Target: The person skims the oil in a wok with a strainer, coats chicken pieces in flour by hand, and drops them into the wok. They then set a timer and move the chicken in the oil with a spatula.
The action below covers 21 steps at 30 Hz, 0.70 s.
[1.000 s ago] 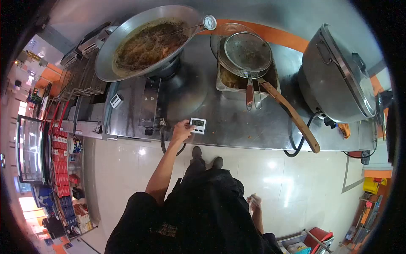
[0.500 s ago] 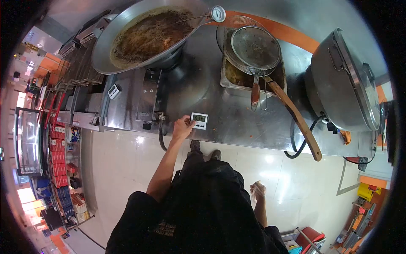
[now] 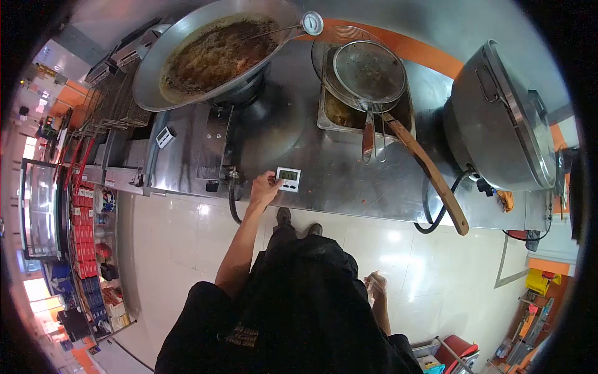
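Observation:
My left hand (image 3: 264, 189) pinches a white digital timer (image 3: 288, 179) by its left side, near the counter's front edge. The thumb lies on its face by the buttons; the other fingers curl at its edge. The digits are too small to read. My right hand (image 3: 376, 288), in a clear plastic glove, hangs low at my right side over the floor. Its fingers look loosely apart, with no object visible in them. A second white timer (image 3: 165, 137) sits farther left on the counter.
A large wok (image 3: 149, 93) of bubbling brown oil holds a dial thermometer (image 3: 312, 23). Strainers (image 3: 369, 71) rest over a metal pan (image 3: 336, 124); a long wooden handle (image 3: 430, 171) juts past the counter edge. A big lidded pot (image 3: 492, 124) stands right, with a black hose (image 3: 443, 215).
The whole view has shifted slightly, so the counter items sit a little farther left. My left hand still holds the timer; my right hand remains low at my side.

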Motion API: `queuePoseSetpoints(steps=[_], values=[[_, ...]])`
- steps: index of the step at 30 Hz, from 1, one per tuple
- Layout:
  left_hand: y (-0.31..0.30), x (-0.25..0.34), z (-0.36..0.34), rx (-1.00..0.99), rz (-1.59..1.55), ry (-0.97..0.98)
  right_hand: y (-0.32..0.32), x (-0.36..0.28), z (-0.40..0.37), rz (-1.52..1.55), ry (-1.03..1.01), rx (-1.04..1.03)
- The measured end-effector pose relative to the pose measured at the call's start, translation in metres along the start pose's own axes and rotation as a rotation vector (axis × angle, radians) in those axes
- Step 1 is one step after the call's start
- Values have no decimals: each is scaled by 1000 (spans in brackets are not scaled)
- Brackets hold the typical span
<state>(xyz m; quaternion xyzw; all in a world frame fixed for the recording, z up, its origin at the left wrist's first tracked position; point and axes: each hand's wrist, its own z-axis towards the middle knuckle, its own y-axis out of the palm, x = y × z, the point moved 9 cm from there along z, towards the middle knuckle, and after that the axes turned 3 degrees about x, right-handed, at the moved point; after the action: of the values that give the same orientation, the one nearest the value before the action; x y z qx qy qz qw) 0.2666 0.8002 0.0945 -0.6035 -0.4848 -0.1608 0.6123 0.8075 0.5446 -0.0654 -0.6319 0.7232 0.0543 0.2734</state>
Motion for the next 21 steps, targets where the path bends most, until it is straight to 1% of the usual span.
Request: queuePoseSetpoints(steps=[2, 4, 6, 7, 8, 10, 11, 12, 13, 14, 17, 18, 19, 20, 21], values=[[0, 1, 1, 4, 39, 17, 3, -3, -3, -1, -52, -78], [1, 3, 4, -51, 161, -14, 2, 0, 4, 0, -67, -61], [6, -3, 7, -54, 146, -41, 2, -1, 4, 5, -82, -47], [11, -8, 8, -65, 131, -70, 4, -9, 1, 5, -187, -109], [11, 0, 6, -63, 131, -64, 9, -20, -5, 7, -294, -170], [0, 35, -9, -6, 278, 28, 5, -8, 13, 0, -291, -180], [-2, 49, -18, 1, 275, 33, 3, -2, 19, -12, -285, -193], [-4, 60, -27, 6, 319, 13, 3, -5, 10, -13, -294, -197], [-8, 65, -33, 18, 362, -8, 0, -12, -2, -12, -346, -191], [2, 47, -26, -22, 303, -15, 0, -24, -15, -11, -404, -190], [5, 39, -24, 9, 314, -13, 4, -26, -23, -79, -513, -243], [6, 35, -22, 29, 307, -15, 8, -29, -23, -117, -564, -298], [10, 34, -22, 27, 299, 26, 12, -32, -29, -439, -755, -265], [12, 38, -22, 26, 292, 71, 16, -36, -38, -741, -957, -183], [9, 47, -23, 45, 285, 75, 30, -35, -49, -1330, -1266, 38]])
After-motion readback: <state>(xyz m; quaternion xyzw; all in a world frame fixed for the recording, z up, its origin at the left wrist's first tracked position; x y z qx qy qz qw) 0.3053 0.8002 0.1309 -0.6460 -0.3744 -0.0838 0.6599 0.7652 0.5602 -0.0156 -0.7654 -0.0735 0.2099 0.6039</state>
